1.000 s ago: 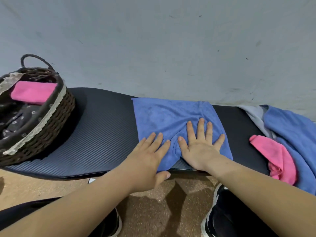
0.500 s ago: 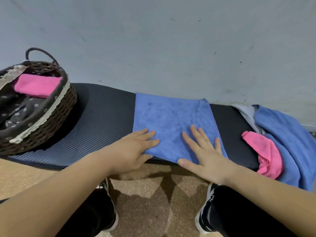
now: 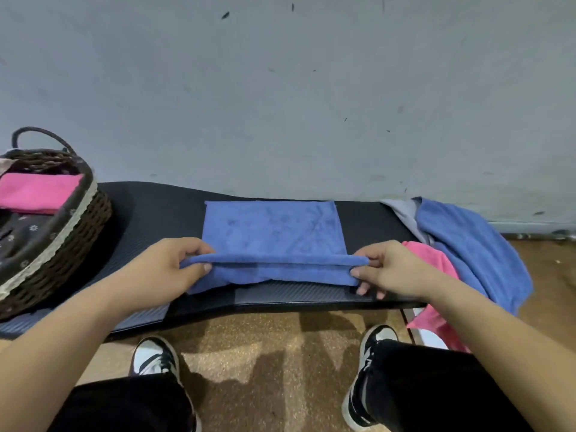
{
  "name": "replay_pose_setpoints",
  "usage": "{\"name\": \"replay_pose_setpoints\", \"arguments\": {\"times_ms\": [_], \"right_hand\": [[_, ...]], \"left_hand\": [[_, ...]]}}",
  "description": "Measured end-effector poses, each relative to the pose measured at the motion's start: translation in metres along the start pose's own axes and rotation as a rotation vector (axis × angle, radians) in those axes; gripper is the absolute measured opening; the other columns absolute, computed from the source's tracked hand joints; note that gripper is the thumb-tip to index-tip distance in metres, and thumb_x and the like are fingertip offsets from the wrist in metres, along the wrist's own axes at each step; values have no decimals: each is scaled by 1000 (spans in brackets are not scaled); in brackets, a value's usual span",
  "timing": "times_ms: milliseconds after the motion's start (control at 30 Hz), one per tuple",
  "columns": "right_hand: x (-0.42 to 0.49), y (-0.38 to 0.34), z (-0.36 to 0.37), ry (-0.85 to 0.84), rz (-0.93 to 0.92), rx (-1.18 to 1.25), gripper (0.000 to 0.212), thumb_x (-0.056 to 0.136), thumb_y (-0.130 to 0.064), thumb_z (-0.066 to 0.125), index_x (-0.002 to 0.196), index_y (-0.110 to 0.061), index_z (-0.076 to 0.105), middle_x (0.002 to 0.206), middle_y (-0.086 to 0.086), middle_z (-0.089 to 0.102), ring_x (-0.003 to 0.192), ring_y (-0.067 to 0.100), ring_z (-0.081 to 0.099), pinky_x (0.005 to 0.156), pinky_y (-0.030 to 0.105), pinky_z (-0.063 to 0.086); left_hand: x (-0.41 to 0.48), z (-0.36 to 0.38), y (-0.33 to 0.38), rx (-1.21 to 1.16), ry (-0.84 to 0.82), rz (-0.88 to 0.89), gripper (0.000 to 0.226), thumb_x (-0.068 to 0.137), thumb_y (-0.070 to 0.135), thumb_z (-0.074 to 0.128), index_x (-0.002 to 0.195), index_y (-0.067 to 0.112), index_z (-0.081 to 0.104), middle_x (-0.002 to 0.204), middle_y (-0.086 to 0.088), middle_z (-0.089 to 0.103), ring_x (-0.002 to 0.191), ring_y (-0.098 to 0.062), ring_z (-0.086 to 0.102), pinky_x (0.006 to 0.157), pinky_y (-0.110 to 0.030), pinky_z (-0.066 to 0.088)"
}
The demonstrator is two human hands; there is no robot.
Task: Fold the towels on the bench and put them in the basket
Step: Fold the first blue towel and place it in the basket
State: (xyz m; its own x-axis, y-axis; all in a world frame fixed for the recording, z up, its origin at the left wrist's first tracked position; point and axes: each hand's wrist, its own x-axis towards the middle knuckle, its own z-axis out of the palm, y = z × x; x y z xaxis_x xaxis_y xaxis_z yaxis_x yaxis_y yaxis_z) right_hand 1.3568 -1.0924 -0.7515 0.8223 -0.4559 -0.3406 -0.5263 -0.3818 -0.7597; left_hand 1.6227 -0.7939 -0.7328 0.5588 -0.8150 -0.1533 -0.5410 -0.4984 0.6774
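Along the black padded bench's (image 3: 156, 210) front edge, we are pinching the blue microfibre towel's (image 3: 271, 229) near corners with our left hand (image 3: 162, 269) and right hand (image 3: 392, 269), probably folding it toward the back edge next.

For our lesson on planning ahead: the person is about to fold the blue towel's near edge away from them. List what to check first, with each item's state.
1. Left hand pinches the near left corner: ok.
2. Right hand pinches the near right corner: ok.
3. Blue towel lies flat, far edge straight: ok.
4. Near edge raised evenly between the hands: ok.
5. Unfolded pile lies apart from the towel: ok.
6. Basket has room beside the pink towel: cannot tell, partly out of view.
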Motion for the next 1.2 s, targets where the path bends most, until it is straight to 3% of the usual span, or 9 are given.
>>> {"name": "replay_pose_setpoints", "arguments": {"times_ms": [200, 300, 367, 500, 633, 800, 1000, 1133, 1200], "right_hand": [[1, 3, -25, -352, 152, 175, 18, 100, -12, 63, 87, -3, 71, 55, 5, 66, 43, 12, 58, 44, 23, 36], [8, 9, -27, -376, 181, 222, 27, 94, -26, 64, 71, -10, 65, 49, 10, 51, 40, 18, 40, 48, 29, 26], [16, 5, -28, -323, 139, 261, 27, 95, -24, 60, 74, -7, 58, 50, 9, 45, 43, 19, 34, 52, 36, 20], [39, -10, -26, -27, 113, 347, 25, 97, -11, 55, 72, -8, 55, 60, 16, 52, 44, 19, 45, 50, 34, 26], [65, -9, -17, 92, 199, 35, 21, 90, -19, 54, 70, -14, 54, 54, 13, 54, 45, 22, 49, 45, 30, 32], [88, -1, -11, 87, 272, -194, 31, 92, -40, 61, 76, -15, 52, 52, 6, 60, 40, 18, 56, 40, 25, 39], [93, 9, -14, 147, 258, -198, 38, 96, -47, 60, 87, -10, 56, 50, 2, 64, 41, 18, 58, 38, 25, 39], [90, 10, -15, 301, 235, -355, 40, 84, -58, 68, 95, -22, 56, 76, -4, 70, 65, 14, 64, 62, 36, 56], [90, 9, -14, 373, 139, -431, 39, 84, -54, 71, 105, -25, 56, 85, -8, 64, 78, 11, 62, 73, 40, 56]], "left_hand": [[1, -10, -4, -293, -388, -114, 14, 100, 19, 64, 92, 12, 73, 79, -7, 66, 72, -15, 58, 63, -26, 47], [5, -9, 3, -337, -347, -146, 16, 99, 19, 66, 91, 7, 72, 77, -8, 67, 69, -17, 58, 58, -26, 48], [14, -7, 5, -317, -202, -162, 20, 96, 23, 69, 89, 4, 73, 74, -10, 68, 66, -17, 56, 57, -27, 46], [41, -6, 4, -348, 48, -194, 22, 91, 30, 76, 82, 10, 77, 79, -11, 77, 70, -18, 68, 68, -37, 52], [72, 4, 0, -137, 156, -195, 13, 91, 29, 75, 81, 20, 78, 76, 2, 77, 75, -16, 73, 69, -36, 57], [96, 20, -17, 273, 110, -209, 9, 88, 29, 72, 80, 28, 68, 79, 10, 68, 76, -9, 63, 61, -29, 47], [100, 20, -16, 339, 29, -165, 29, 82, 36, 72, 109, 31, 65, 111, 5, 55, 103, -20, 58, 89, -42, 54], [95, 18, -14, 284, -48, -231, 42, 73, 47, 73, 112, 35, 63, 113, 6, 61, 107, -21, 61, 91, -40, 55], [92, 20, -10, 189, -45, -249, 37, 75, 38, 76, 109, 34, 63, 105, 11, 67, 98, -14, 64, 83, -34, 55]]}}
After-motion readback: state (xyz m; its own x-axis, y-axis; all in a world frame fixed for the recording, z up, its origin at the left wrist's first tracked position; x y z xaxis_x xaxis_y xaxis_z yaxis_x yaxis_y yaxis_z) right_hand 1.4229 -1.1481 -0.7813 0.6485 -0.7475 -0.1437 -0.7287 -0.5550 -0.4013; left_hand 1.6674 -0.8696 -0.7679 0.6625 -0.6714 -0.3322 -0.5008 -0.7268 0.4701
